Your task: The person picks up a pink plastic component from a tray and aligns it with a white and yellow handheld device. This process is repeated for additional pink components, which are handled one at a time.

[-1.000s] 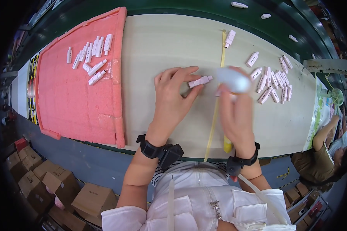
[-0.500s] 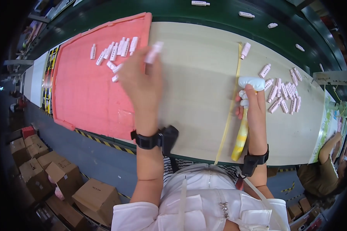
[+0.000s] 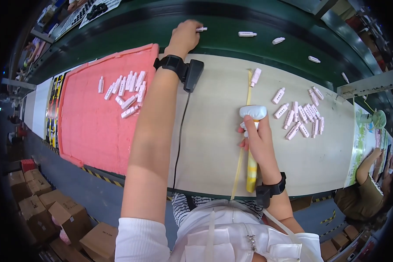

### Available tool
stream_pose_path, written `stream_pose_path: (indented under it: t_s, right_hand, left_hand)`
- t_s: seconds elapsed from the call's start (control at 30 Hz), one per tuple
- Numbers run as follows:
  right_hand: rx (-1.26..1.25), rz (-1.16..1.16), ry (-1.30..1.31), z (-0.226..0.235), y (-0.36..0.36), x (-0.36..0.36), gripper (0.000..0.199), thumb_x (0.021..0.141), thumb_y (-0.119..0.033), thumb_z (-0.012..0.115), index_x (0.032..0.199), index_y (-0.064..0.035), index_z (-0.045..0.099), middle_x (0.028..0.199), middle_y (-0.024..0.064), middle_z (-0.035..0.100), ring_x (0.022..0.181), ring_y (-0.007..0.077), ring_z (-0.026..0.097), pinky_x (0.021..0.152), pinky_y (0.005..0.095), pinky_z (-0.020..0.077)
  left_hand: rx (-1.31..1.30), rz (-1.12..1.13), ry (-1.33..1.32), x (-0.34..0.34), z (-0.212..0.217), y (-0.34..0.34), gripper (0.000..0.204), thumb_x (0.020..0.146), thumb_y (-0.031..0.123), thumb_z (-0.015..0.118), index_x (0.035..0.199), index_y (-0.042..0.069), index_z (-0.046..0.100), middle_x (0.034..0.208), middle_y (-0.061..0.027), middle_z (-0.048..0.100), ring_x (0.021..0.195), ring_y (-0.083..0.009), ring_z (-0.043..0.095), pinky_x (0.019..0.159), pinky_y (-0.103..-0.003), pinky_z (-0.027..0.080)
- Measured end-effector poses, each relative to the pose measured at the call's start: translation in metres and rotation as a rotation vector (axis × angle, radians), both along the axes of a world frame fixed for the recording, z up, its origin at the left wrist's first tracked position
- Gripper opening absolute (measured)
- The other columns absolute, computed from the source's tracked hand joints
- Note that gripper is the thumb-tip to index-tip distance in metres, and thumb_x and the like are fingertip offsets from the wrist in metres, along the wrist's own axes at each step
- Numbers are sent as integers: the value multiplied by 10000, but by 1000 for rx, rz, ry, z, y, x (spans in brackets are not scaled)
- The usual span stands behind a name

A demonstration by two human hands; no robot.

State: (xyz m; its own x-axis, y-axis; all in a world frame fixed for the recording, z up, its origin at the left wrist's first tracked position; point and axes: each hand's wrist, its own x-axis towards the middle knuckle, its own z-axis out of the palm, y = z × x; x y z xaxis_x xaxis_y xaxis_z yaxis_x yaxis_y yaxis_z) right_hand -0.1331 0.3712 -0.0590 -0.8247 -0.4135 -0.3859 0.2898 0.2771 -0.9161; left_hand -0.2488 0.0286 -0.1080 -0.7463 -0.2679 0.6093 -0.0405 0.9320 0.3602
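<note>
My left hand (image 3: 185,35) reaches far forward over the dark green conveyor belt (image 3: 231,22), its fingers closed on a small white plastic piece (image 3: 201,29). My right hand (image 3: 255,135) rests on the beige table (image 3: 205,131), gripping a white-capped tool (image 3: 252,112) upright. A yellow strip (image 3: 244,131) runs beneath that hand. A cluster of several white pieces (image 3: 303,115) lies to the right of the tool. Several more white pieces (image 3: 124,94) lie on the pink foam mat (image 3: 96,126) at the left.
Loose white pieces (image 3: 247,33) ride the belt. A black wrist device with a cable (image 3: 192,74) hangs from my left wrist. Another person (image 3: 371,183) sits at the right. Cardboard boxes (image 3: 43,205) stand on the floor at lower left.
My left hand has moved from over the pink mat forward to the green belt and closed on a white piece there. The right hand stays on the tool.
</note>
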Motion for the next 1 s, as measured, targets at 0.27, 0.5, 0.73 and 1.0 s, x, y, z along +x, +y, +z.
stream_pose_path:
  t_s: [0.27, 0.5, 0.73, 1.0]
  right_hand:
    - [-10, -14, 9, 2, 6, -4, 327, 1077, -303, 521, 1318, -86, 490, 939, 67, 614, 648, 70, 567, 492, 220, 472]
    - [-82, 13, 37, 14, 8, 3, 337, 1075, -283, 521, 1350, -92, 492, 940, 48, 615, 713, 74, 600, 530, 205, 480]
    - [36, 160, 159, 12, 7, 7, 350, 1060, -246, 537, 1366, -85, 484, 986, 63, 659, 781, 105, 650, 560, 226, 501]
    - [176, 284, 239, 13, 13, 6, 372, 1038, -201, 567, 1366, -53, 472, 1003, 102, 690, 794, 151, 675, 599, 284, 520]
  left_hand:
    - [635, -160, -133, 70, 34, 89, 304, 788, 42, 809, 1088, 47, 761, 955, -120, 759, 824, -236, 714, 759, -340, 567]
    - [853, -199, -194, 176, 31, 183, 297, 800, 6, 804, 1091, 31, 749, 967, -94, 722, 765, -192, 666, 703, -293, 553]
    - [797, -140, -171, 191, 23, 198, 311, 772, -15, 810, 1066, 50, 731, 956, -82, 705, 823, -229, 663, 726, -332, 555]
    - [688, -183, -161, 200, 15, 209, 487, 729, -34, 781, 1191, 79, 676, 959, -47, 720, 958, -264, 646, 878, -401, 514]
